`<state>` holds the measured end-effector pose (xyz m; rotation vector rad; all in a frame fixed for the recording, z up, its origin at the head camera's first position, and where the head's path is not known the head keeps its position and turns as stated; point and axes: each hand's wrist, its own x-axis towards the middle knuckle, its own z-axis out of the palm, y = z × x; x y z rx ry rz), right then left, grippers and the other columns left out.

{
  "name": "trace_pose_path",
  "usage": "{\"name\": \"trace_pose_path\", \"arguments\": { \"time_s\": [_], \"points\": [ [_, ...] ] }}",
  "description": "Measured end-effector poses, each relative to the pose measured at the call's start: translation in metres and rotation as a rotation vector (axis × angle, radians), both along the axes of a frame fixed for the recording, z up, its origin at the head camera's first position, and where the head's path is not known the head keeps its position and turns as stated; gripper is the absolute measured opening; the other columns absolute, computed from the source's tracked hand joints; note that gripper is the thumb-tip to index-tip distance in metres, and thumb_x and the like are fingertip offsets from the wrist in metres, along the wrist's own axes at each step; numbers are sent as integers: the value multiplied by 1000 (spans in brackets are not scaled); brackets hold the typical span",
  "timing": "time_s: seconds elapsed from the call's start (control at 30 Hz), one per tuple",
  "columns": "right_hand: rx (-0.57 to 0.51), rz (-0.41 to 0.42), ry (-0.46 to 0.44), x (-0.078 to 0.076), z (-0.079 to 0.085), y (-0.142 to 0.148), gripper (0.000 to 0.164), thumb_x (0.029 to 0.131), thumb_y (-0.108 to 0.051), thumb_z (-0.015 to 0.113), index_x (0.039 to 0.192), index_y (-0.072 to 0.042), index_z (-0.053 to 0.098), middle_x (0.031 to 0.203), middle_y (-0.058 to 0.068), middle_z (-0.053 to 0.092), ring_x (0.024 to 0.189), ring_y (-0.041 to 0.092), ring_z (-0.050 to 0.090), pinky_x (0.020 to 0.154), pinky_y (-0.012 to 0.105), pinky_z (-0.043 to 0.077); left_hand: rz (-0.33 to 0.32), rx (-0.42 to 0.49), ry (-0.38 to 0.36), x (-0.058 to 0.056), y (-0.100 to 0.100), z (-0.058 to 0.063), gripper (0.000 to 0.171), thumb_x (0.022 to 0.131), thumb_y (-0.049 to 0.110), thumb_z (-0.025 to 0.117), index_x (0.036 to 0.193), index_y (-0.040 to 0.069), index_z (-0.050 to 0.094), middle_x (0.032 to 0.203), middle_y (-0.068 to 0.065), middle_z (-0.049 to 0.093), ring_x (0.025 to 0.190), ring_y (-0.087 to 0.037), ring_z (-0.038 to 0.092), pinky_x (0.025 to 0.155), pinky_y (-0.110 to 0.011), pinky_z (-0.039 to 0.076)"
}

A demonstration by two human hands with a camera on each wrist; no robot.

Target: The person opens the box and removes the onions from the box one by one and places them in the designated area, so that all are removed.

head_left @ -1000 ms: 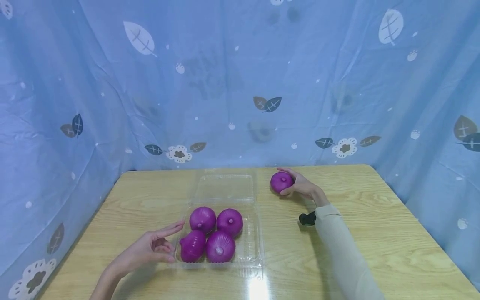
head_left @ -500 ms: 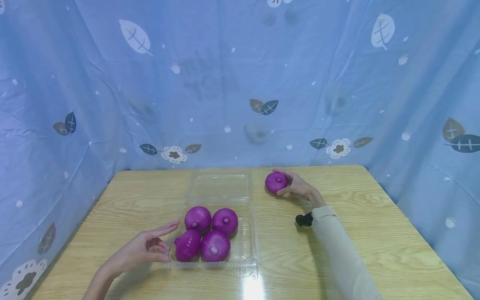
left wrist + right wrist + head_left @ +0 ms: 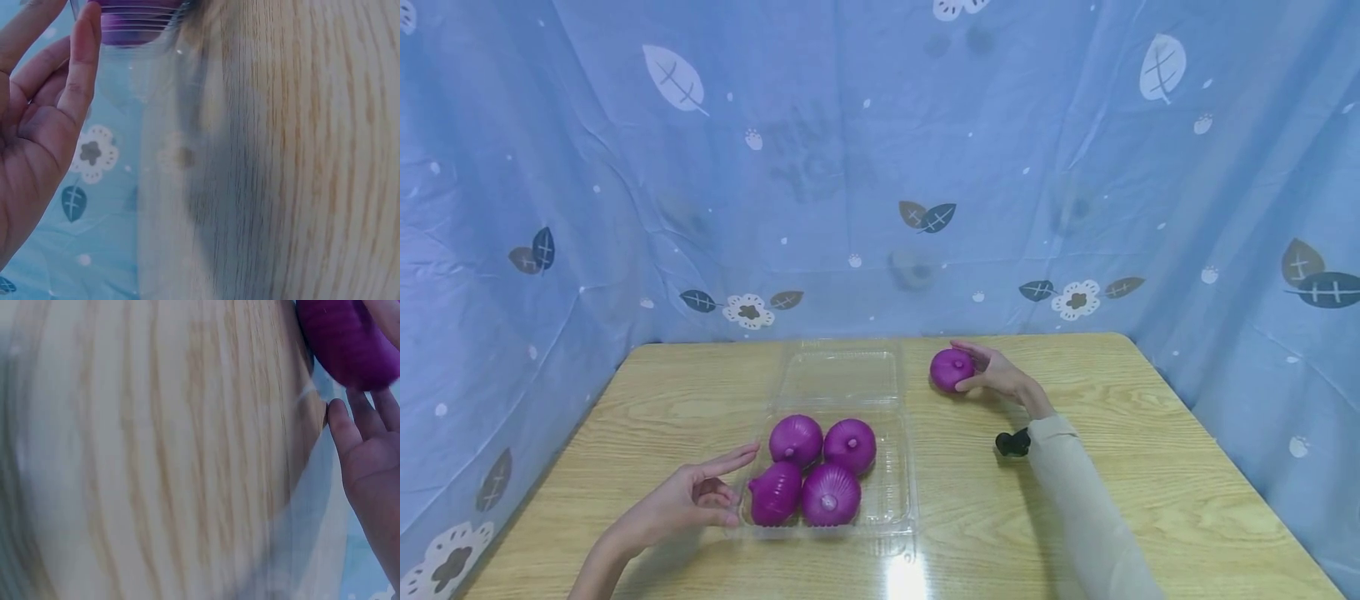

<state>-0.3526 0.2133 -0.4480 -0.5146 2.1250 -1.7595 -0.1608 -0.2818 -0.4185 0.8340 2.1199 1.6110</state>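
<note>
Several purple onions (image 3: 831,494) sit in the left part of a clear plastic clamshell box (image 3: 895,483), its lid (image 3: 842,375) laid back toward the curtain. My left hand (image 3: 681,504) is at the box's left side, index finger extended and thumb near the front corner. In the left wrist view, a fingertip touches the ridged clear wall, with purple showing behind it. Beyond the box on the right, my right hand (image 3: 1000,372) grips another purple onion (image 3: 952,370) at the table's back, thumb and fingers around it. The right wrist view shows only part of that onion (image 3: 350,344).
A wooden table (image 3: 985,517) carries everything. A small black object (image 3: 1012,442) sticks out beside my right sleeve (image 3: 1082,500), apparently worn at the wrist. Blue patterned curtain (image 3: 820,167) hangs behind the table and on both sides.
The head view has shifted slightly. Both hands, the box and the onions hold the same positions relative to one another.
</note>
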Motion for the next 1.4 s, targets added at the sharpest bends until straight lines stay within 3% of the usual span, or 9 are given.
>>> {"name": "trace_pose_path", "arguments": {
  "time_s": [0.2, 0.57, 0.73, 1.0, 1.17, 1.4],
  "points": [
    [-38, 0, 35, 3, 5, 11, 84, 80, 7, 70, 149, 5, 22, 155, 23, 17, 143, 38, 12, 116, 45, 14, 4, 3, -27, 2, -1, 1, 78, 85, 1, 69, 147, -6, 24, 145, 23, 39, 92, -17, 61, 82, -26, 54],
    [-102, 14, 67, 13, 36, 12, 76, 82, 6, 68, 147, 2, 29, 154, 18, 25, 143, 34, 16, 116, 38, 18, 15, -10, -14, 4, -1, 2, 76, 85, 1, 68, 147, -8, 25, 144, 23, 39, 93, -18, 62, 82, -27, 54],
    [-138, 181, 84, 23, 51, -6, 75, 80, 9, 68, 146, 2, 33, 154, 16, 26, 142, 30, 22, 113, 37, 25, 29, -26, -17, 2, -2, 1, 77, 85, 1, 69, 147, -6, 25, 143, 24, 41, 93, -15, 63, 81, -27, 55],
    [-152, 536, 89, 54, 66, -39, 64, 82, 12, 66, 140, 9, 39, 147, 20, 37, 137, 26, 35, 111, 50, 24, 49, -60, -22, 1, 3, 0, 79, 84, 5, 71, 149, -2, 26, 147, 19, 38, 95, -22, 62, 81, -29, 55],
    [-77, 744, 106, 70, 73, -65, 57, 82, 10, 67, 134, 13, 45, 143, 22, 42, 136, 23, 38, 113, 42, 27, 33, -39, -19, 3, 5, 2, 77, 84, 3, 70, 148, -4, 26, 145, 23, 39, 94, -20, 63, 80, -28, 55],
    [-1, 938, 74, 82, 80, -100, 55, 79, 17, 66, 131, 13, 48, 142, 22, 43, 137, 21, 35, 115, 36, 23, 23, -33, -18, 7, 7, 3, 76, 85, 1, 69, 147, -7, 25, 142, 27, 40, 94, -19, 63, 80, -27, 55]
  ]
}}
